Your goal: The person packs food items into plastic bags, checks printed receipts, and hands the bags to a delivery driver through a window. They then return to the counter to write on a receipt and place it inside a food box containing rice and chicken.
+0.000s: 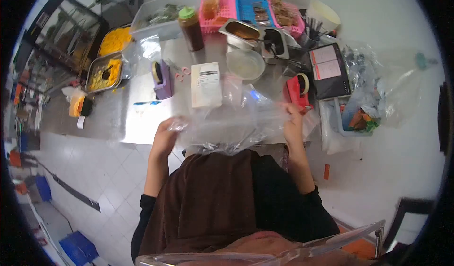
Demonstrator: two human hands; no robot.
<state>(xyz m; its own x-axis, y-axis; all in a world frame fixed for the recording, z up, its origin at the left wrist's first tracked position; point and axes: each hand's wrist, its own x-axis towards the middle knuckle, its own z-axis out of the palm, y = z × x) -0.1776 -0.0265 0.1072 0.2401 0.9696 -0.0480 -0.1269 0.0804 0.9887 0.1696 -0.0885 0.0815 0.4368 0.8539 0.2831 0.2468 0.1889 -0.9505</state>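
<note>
A clear plastic bag [222, 131] is stretched sideways in front of my body, over the table's near edge. My left hand [166, 136] grips its left end with the fingers closed. On the other side, my right hand [292, 119] pinches the bag's right end. Just beyond the bag lies a white box with a printed label [206, 85]. A red tape dispenser [297, 92] stands close past my right hand. Farther from my left hand are a purple tape dispenser [162, 80] and pink-handled scissors [183, 74].
The steel table [137, 124] holds trays of yellow food [105, 72], a sauce bottle [191, 31], metal containers [242, 31], a round clear tub [245, 64] and coloured baskets [255, 11]. At right are a black clipboard [331, 88] and a bin with wrappers [354, 132].
</note>
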